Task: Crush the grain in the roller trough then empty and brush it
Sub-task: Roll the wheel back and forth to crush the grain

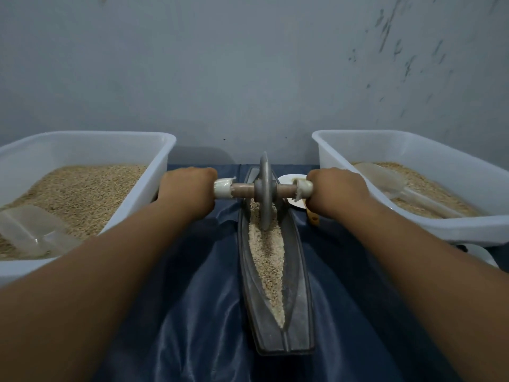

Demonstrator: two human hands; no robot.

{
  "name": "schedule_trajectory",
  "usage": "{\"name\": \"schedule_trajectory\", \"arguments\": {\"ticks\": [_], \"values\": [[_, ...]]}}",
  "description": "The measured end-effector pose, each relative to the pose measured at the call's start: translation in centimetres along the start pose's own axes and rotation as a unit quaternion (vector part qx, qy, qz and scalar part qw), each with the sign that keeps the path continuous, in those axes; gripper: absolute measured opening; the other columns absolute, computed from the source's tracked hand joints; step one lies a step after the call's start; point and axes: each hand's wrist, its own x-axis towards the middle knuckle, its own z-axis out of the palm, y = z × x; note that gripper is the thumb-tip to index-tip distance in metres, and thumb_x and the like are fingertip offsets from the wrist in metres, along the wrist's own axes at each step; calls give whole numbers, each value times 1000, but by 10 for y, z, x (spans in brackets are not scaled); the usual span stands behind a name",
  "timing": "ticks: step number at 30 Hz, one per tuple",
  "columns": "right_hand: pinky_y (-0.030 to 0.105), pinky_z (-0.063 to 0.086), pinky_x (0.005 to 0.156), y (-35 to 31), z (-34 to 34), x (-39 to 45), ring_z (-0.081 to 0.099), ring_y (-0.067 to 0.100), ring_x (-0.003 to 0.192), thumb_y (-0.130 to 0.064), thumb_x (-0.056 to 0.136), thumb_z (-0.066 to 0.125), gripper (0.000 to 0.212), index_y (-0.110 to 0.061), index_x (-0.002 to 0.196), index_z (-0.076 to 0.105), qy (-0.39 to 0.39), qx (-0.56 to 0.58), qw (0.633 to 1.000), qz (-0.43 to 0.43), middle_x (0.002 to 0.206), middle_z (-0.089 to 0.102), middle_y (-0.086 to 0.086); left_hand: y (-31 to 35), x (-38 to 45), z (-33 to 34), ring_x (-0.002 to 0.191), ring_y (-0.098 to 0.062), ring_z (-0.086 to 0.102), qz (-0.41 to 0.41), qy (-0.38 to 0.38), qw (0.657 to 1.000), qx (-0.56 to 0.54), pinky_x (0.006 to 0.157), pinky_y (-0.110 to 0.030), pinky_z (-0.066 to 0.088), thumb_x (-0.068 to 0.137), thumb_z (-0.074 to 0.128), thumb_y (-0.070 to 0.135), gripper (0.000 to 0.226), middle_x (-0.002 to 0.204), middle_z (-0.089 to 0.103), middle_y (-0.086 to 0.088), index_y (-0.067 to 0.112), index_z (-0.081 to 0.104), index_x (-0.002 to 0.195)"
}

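1. Roller trough (298, 312): a narrow, boat-shaped grey vessel at lower centre of the frame, lying on a dark blue cloth (198, 312). Its long axis runs from the bottom edge of the frame up toward the wall.
2. Grain (268, 260): a pale strip filling the trough's groove, tapering to a point at the near end.
3. Roller disc (265, 194): stands upright on edge in the far part of the trough, its rim pressed into the grain. Its axle (242, 190) lies crosswise, at right angles to the trough's long axis.
4. Left hand (187, 188): fingers clenched round the white-wrapped left end of the axle, left of centre.
5. Right hand (334, 188): fingers likewise clenched round the right end. Both hands sit about equally far from the disc.
6. Governing relation: most of the uncrushed-looking grain lies nearer the viewer than the disc, so the coming stroke probably rolls toward the bottom of the frame, along the trough.
7. Left tub (162, 155) and right tub (325, 150): white, holding grain, flanking the trough.
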Motion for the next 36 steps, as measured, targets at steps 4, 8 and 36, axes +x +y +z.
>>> {"name": "schedule_trajectory", "arguments": {"ticks": [4,8,36], "values": [[25,29,47,1,-1,-17,48,12,54,-22,64,68,22,-27,75,50,25,-27,999,-21,63,53,-6,2,-26,-1,61,-18,50,-9,7,1000,-11,57,-30,38,77,62,23,17,62,44,8,28,46,80],[26,20,45,6,-4,-59,41,12,52,-34,72,66,34,-30,65,32,59,-45,996,-56,56,43,-8,3,-78,-12,58,-15,50,5,8,1000,-16,52,-28,41,76,64,29,22,61,45,8,29,42,76],[25,22,47,1,3,-25,39,9,52,-29,68,61,14,-29,76,49,46,-12,997,-58,61,47,-8,10,-37,-11,67,-17,57,13,-18,999,-27,65,-32,51,77,65,30,17,69,54,7,29,50,83]]}}
